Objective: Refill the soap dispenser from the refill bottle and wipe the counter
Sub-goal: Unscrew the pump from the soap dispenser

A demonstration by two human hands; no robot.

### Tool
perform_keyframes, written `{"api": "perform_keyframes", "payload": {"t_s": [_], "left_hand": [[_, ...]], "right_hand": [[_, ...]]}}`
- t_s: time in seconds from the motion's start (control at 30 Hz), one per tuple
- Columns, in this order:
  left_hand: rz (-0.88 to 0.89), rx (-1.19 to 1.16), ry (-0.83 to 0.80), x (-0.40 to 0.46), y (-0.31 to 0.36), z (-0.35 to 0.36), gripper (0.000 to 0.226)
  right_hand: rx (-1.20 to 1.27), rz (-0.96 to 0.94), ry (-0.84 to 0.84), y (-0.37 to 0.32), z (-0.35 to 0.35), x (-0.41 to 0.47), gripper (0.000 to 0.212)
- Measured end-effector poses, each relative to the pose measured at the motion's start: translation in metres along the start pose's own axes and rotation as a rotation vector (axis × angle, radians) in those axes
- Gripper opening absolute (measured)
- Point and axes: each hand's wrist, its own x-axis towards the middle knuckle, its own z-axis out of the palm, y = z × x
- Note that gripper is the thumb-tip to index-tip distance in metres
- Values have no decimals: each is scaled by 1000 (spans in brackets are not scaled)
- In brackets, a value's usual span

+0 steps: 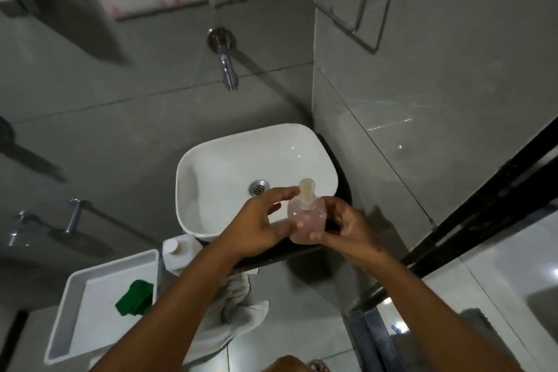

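A clear soap dispenser with pinkish liquid and a pale pump head stands at the front right edge of the white basin, on the dark counter. My left hand wraps its left side, thumb and fingers against the body. My right hand grips its right side and base. The white refill bottle, capped, stands at the counter's left end, beside my left forearm. A green cloth lies in a white tray.
A chrome tap juts from the tiled wall above the basin. A pale towel hangs below the counter. Grab rails are at the left; a metal wall rack is at the upper right. A black-framed glass door stands right.
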Motion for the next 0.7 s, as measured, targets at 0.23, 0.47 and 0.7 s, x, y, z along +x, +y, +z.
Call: {"api": "perform_keyframes", "payload": {"t_s": [0.23, 0.47, 0.7], "left_hand": [[59, -199, 65, 9, 31, -14, 23], [102, -250, 220, 10, 25, -8, 27], [19, -153, 308, 5, 17, -13, 29]], "right_hand": [[-56, -34, -23, -17, 13, 12, 60], [-45, -29, 0, -16, 29, 12, 64], [-81, -26, -4, -20, 25, 11, 61]]}}
